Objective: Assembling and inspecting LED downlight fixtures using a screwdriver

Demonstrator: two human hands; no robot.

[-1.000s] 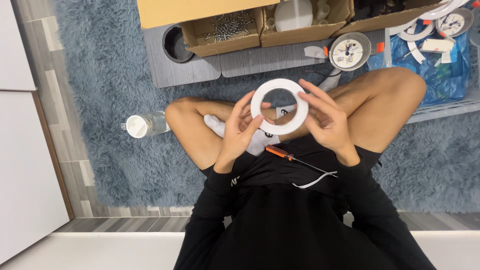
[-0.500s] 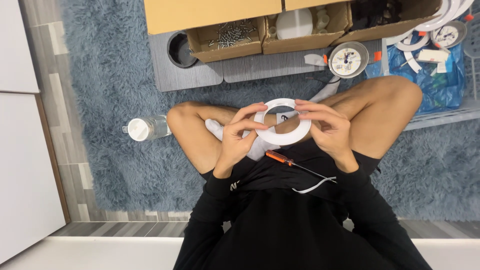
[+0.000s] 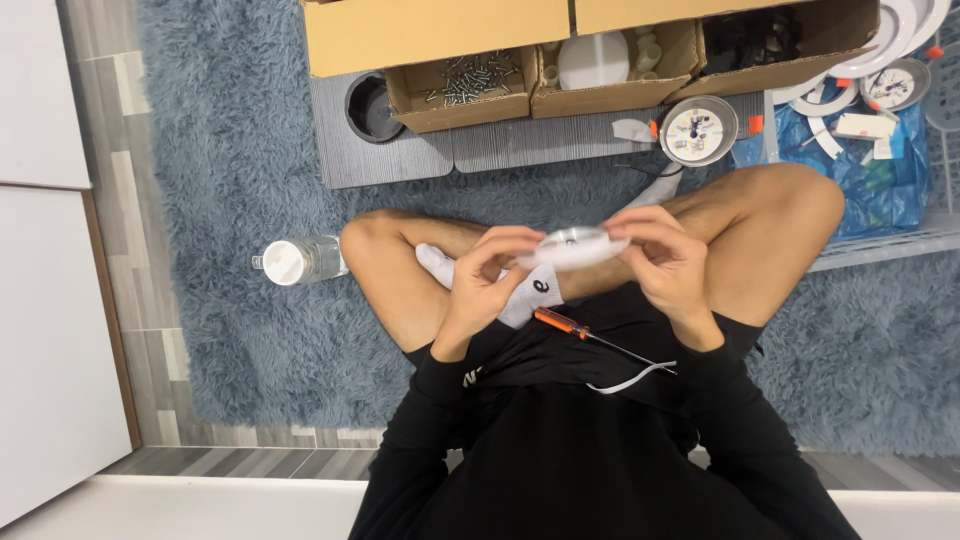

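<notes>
A: Where is the white ring [image 3: 572,248]?

B: It is held in the middle of the frame, above the crossed legs. It is pinched at its edges by the left hand [image 3: 487,283] and the right hand [image 3: 668,262], with both hands closed on it.

A: What could go wrong?

B: The ring could be dropped, because only fingertips are used. The orange screwdriver [image 3: 590,336] on the lap could be knocked off.

A: What is hard to see?

B: The ring is seen edge-on, so its face is hidden. The boxes [image 3: 455,92] at the top are cut off.
</notes>
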